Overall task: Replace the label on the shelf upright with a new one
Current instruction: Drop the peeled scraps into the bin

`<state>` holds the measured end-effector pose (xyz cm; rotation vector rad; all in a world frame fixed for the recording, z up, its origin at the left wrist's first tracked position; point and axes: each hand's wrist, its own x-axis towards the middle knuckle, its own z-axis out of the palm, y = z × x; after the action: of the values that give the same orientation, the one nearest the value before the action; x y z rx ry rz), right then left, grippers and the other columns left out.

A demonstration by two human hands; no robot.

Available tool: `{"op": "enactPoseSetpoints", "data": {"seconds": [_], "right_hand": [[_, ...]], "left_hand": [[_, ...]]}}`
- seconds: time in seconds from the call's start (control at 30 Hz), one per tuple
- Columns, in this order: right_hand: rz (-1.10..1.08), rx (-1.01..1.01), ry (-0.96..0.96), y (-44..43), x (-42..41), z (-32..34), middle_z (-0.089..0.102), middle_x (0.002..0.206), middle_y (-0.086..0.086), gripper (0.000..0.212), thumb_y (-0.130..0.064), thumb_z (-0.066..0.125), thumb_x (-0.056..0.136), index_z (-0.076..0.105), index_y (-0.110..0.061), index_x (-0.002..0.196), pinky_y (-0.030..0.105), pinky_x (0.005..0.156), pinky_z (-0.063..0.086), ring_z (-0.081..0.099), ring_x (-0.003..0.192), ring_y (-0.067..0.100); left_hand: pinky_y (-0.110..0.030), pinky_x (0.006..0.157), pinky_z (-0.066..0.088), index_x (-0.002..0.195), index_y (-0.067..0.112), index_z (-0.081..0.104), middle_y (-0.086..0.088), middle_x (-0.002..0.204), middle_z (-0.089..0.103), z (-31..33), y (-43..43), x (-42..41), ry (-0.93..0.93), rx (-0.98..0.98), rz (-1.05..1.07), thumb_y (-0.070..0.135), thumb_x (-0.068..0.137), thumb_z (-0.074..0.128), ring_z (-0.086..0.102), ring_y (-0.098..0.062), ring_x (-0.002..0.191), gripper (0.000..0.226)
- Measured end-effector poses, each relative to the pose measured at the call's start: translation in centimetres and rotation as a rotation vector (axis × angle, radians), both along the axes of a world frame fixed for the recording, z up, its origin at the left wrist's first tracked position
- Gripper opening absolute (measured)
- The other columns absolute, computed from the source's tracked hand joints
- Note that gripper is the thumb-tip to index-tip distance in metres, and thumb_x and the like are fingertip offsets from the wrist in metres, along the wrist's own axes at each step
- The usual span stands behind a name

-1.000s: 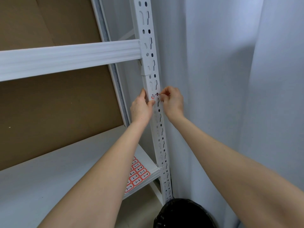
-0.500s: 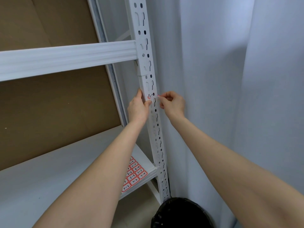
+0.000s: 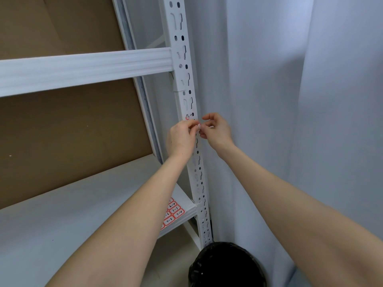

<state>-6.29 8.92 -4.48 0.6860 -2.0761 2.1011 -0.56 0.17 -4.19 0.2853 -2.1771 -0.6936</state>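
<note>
Both grips pinch a peeled scrap (image 3: 198, 126): left hand (image 3: 180, 139), right hand (image 3: 216, 130). Above them, old label remnant (image 3: 187, 117) clings to upright (image 3: 187, 83); label sheet (image 3: 173, 214) waits below.

Setting: storeroom or stockroom | evidence: white slotted metal shelf upright (image 3: 187, 104) with boltless beam (image 3: 85, 69); brown backing board (image 3: 68, 125); sheet of numbered red-bordered labels (image 3: 173, 214) on shelf board (image 3: 62, 214); black-lined bin (image 3: 226, 266); pale curtain (image 3: 279, 100) alongside.
</note>
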Motion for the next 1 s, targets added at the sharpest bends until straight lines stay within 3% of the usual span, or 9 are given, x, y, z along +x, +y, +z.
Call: {"op": "enactPoseSetpoints", "data": {"seconds": [0.2,0.3,0.4,0.6,0.7,0.8,0.9,1.0], "right_hand": [[0.033,0.093,0.067,0.6,0.1,-0.4,0.053,0.076,-0.001,0.019,0.003,0.052,0.088,0.053,-0.014,0.095,0.042,0.084,0.056,0.055,0.067,0.017],[0.044,0.131,0.066,1.2,0.2,-1.0,0.054,0.078,0.001,0.018,0.004,0.050,0.089,0.052,-0.013,0.096,0.036,0.080,0.055,0.056,0.068,0.017],[0.062,0.173,0.047,1.9,0.4,-2.0,0.053,0.075,0.005,0.020,0.007,0.048,0.088,0.051,-0.011,0.097,0.029,0.071,0.054,0.056,0.063,0.016],[0.081,0.320,-0.032,3.0,1.2,-5.5,0.054,0.065,0.006,0.023,0.010,0.046,0.086,0.052,-0.011,0.094,0.033,0.068,0.055,0.055,0.061,0.022],[0.092,0.386,-0.100,3.6,1.6,-7.3,0.057,0.065,0.005,0.023,0.009,0.047,0.086,0.053,-0.012,0.094,0.026,0.058,0.054,0.055,0.057,0.020],[0.109,0.465,-0.187,4.0,1.7,-9.0,0.061,0.067,0.007,0.021,0.005,0.056,0.086,0.053,-0.012,0.097,0.032,0.064,0.057,0.059,0.056,0.020],[0.166,0.559,-0.244,4.4,1.7,-10.3,0.063,0.069,0.009,0.021,0.001,0.063,0.085,0.052,-0.012,0.097,0.026,0.053,0.055,0.061,0.053,0.017],[0.179,0.594,-0.292,4.6,1.6,-11.3,0.063,0.069,0.012,0.012,0.000,0.054,0.090,0.051,-0.011,0.095,0.025,0.049,0.055,0.063,0.054,0.019]], "left_hand": [[-0.034,0.074,0.056,0.102,0.021,0.072,0.000,0.088,0.073,-0.7,0.0,-0.1,-0.093,0.156,-0.045,0.026,0.090,0.061,0.069,-0.019,0.080,0.017],[-0.026,0.060,0.058,0.104,0.012,0.071,-0.001,0.082,0.069,-0.9,0.2,0.2,-0.146,0.321,-0.147,0.019,0.091,0.061,0.065,-0.011,0.062,0.017],[-0.020,0.054,0.053,0.101,0.009,0.069,0.000,0.077,0.066,-1.6,0.5,0.5,-0.232,0.362,-0.193,0.016,0.092,0.060,0.061,-0.006,0.058,0.014],[-0.023,0.054,0.053,0.089,0.011,0.061,-0.005,0.077,0.062,-4.7,0.7,0.7,-0.443,0.229,-0.215,0.011,0.093,0.057,0.060,-0.009,0.057,0.006],[-0.030,0.060,0.056,0.081,0.016,0.057,-0.003,0.074,0.061,-6.9,0.7,0.8,-0.558,0.103,-0.230,0.012,0.094,0.055,0.063,-0.011,0.060,0.014],[-0.038,0.069,0.059,0.071,0.023,0.052,-0.005,0.078,0.064,-9.0,0.8,1.0,-0.652,0.035,-0.228,0.018,0.094,0.054,0.069,-0.021,0.071,0.023],[-0.040,0.070,0.060,0.077,0.022,0.055,-0.008,0.086,0.067,-10.6,1.1,1.2,-0.721,-0.021,-0.233,0.019,0.094,0.054,0.070,-0.024,0.074,0.017],[-0.036,0.069,0.060,0.081,0.018,0.059,-0.010,0.085,0.066,-12.1,1.4,1.2,-0.766,0.034,-0.260,0.019,0.093,0.056,0.067,-0.022,0.070,0.013]]}}
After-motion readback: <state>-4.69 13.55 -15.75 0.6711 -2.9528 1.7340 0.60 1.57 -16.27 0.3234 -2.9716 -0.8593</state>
